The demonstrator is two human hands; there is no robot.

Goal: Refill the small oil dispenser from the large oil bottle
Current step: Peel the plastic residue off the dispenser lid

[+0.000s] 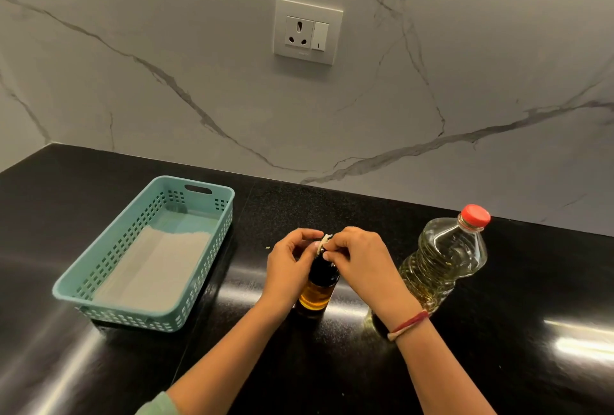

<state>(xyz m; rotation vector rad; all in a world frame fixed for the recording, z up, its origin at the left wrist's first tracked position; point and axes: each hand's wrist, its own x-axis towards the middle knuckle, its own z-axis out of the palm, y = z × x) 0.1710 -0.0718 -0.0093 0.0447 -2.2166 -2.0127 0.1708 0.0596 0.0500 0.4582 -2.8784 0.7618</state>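
Observation:
The small oil dispenser stands upright on the black counter, dark glass with amber oil in its lower part. My left hand wraps around its neck from the left. My right hand pinches the pale cap or stopper at its top; the fingers hide most of it. The large oil bottle, clear plastic with pale yellow oil and a red cap, stands shut to the right, just behind my right wrist.
A teal perforated basket with a pale liner sits on the counter to the left. The black counter meets a marble wall at the back, which carries a socket and switch plate.

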